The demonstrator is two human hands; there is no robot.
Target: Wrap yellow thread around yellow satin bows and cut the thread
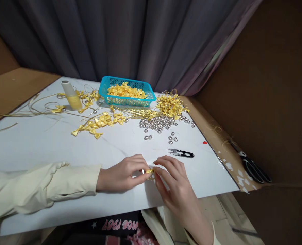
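A small yellow ribbon bow was held above the white worktop, well in front of the turquoise plastic basket, on the person's side. The grip of the left hand was closed on the bow between thumb and fingertips. The right hand met the bow's opposite end with its thumb and index finger; whether its grip was clenched there or merely touching could not be told. The basket contained a heap of yellow bows. Left of the basket stood a bottle with a pale, tapered cap and a yellow lower portion. Loose bows lay in front of the basket, toward its left, while gold cords ran just before it to a bunch of bows at its right. Silver beads were scattered in front of the basket and toward its right. Farther forward on that side lay black-handled thread snips, and, well to the basket's right, black-handled scissors. A dark pleated curtain hung behind the basket.
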